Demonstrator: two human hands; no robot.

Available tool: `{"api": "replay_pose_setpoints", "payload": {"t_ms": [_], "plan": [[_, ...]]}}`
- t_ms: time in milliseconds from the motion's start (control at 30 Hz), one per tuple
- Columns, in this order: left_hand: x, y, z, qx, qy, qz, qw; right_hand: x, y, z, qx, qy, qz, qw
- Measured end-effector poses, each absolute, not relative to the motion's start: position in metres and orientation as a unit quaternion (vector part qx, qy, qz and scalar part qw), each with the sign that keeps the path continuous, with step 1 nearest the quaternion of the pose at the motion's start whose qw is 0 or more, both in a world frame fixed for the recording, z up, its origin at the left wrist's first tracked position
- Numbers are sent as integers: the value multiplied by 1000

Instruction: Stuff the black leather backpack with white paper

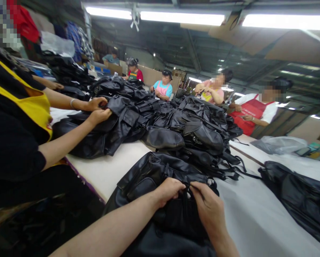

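A black leather-look backpack (146,167) lies on the white table right in front of me. Over its upper part, my left hand (170,191) is closed in a pinch on the black material. Just to its right, my right hand (209,203) pinches the same area with thumb and forefinger, the fingertips of both hands nearly meeting. A dark strap or edge runs between them, and small white bits show beside the fingers. Exactly which part of the bag each hand grips is too small to make out.
A large heap of black backpacks (165,137) covers the table's middle. Another black bag (299,196) lies at the right on the white table top (245,210). At left a co-worker in a yellow apron (36,107) handles a bag. Several people stand beyond; clear plastic (280,144) lies at right.
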State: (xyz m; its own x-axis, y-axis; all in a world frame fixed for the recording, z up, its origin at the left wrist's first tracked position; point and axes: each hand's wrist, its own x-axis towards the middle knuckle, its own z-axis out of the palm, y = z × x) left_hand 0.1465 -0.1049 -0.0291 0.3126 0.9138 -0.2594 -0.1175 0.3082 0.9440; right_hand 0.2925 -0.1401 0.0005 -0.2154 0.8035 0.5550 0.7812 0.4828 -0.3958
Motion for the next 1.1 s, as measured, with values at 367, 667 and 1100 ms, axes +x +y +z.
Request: {"api": "replay_pose_setpoints", "payload": {"t_ms": [367,667,1100], "plan": [[145,-109,-34,476,449,406,638,270,-80,25,-581,-746,192,262],[153,-118,-51,559,403,469,552,274,-146,-9,-647,-489,417,410],[152,-125,-54,594,402,498,487,259,-134,-1,-656,-466,399,440]]}}
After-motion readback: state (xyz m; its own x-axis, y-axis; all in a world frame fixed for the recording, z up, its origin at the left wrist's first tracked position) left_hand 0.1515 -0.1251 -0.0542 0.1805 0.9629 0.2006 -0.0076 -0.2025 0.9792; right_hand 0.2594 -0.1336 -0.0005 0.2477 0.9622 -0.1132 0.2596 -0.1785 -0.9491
